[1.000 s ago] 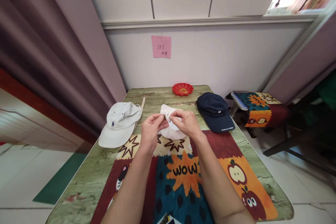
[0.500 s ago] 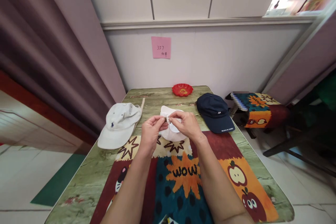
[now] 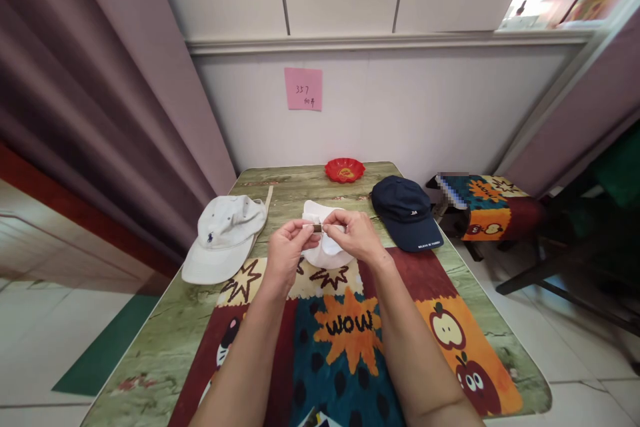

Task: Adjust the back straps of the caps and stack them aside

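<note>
Between both hands, a white cap [image 3: 326,257] rests near the middle of the table, partly covered by the fingers. My left hand [image 3: 291,245] pinches one end of the cap's strap, where a small dark metal buckle [image 3: 317,228] shows. My right hand [image 3: 354,235] pinches the strap on the other side of the buckle. Left of the hands lies a light grey cap [image 3: 225,237] with a small dark logo and its brim toward the front. To the right sits a navy cap [image 3: 406,210] with white lettering on its brim.
A red scalloped dish [image 3: 345,170] stands at the table's back edge. A colourful mat [image 3: 345,347] covers the front of the green wooden table [image 3: 165,340]. On the wall is a pink note [image 3: 303,89]. A stool [image 3: 487,203] stands at the right.
The view has shifted slightly, so things appear a little further left. Both hands keep their pinch at the buckle, and more of the dark buckle shows between the fingers.
</note>
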`<state>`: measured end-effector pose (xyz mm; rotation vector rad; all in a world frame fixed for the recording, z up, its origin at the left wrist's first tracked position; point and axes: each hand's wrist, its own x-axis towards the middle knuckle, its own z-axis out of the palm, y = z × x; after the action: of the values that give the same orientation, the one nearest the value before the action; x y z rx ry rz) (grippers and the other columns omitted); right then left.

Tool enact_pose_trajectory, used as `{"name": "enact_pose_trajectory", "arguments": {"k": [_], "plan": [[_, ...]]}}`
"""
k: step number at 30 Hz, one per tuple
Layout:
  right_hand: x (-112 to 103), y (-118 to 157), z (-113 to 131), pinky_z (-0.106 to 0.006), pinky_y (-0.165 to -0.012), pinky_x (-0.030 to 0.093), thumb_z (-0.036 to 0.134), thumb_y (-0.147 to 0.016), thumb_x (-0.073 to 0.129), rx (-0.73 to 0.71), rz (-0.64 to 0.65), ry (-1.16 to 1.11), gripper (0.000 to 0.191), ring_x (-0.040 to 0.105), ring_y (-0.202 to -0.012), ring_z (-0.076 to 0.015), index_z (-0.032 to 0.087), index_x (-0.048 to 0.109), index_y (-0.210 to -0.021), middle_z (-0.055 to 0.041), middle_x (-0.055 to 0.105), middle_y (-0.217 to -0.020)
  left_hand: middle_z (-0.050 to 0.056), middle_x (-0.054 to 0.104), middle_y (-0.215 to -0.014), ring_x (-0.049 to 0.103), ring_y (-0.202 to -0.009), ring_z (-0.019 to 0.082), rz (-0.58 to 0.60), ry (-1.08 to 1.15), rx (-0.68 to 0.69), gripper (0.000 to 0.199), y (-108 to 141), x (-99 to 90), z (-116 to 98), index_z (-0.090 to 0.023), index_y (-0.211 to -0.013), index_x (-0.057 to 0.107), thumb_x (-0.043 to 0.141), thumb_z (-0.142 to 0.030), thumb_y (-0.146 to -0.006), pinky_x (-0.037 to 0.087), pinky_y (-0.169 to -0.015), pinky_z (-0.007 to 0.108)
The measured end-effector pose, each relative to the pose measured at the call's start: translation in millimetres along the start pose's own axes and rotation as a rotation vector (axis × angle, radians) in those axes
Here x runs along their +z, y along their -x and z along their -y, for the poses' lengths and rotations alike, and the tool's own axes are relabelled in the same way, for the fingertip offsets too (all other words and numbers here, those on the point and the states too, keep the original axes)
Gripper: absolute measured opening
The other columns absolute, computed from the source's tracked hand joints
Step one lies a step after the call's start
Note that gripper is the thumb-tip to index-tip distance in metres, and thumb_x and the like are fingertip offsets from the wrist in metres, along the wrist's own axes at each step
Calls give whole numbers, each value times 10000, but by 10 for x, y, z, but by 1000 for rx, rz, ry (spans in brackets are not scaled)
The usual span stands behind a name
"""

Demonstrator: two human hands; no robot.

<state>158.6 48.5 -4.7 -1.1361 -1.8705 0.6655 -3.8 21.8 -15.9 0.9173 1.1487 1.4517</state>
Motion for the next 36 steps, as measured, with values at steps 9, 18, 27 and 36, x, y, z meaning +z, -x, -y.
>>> {"name": "enact_pose_trajectory", "arguments": {"k": [9, 18, 27, 36], "plan": [[-147, 7, -108, -226, -615, 382, 288, -811, 626, 66, 97, -62, 153, 586, -677, -136, 198, 736, -868, -7, 729, -798, 32, 704, -687, 694, -621, 157, -35, -25, -9, 389, -50, -76, 4, -126, -834, 669, 860, -370, -599, 569, -644, 264], [-121, 15, -119, -220, -630, 385, 281, -830, 601, 38, 96, -110, 163, 589, -692, -129, 184, 731, -820, -1, 718, -768, 30, 700, -703, 680, -617, 147, 21, -46, -21, 382, -28, 5, 27, -128, -816, 664, 858, -377, -601, 557, -645, 262], [-57, -9, -68, -235, -575, 296, 439, -776, 732, 107, 52, 94, 241, 520, -598, -117, 203, 757, -814, 17, 651, -642, 29, 693, -673, 658, -609, 143, 84, -145, -4, 340, -20, 20, 2, -139, -784, 679, 840, -391, -623, 547, -645, 257], [-24, -20, -136, -239, -659, 381, 347, -818, 690, 34, 8, 6, 146, 627, -754, -154, 222, 766, -815, -12, 747, -832, 10, 653, -635, 594, -552, 127, 90, -281, 140, 214, -98, 17, -47, -160, -741, 669, 775, -337, -683, 472, -548, 216]]}}
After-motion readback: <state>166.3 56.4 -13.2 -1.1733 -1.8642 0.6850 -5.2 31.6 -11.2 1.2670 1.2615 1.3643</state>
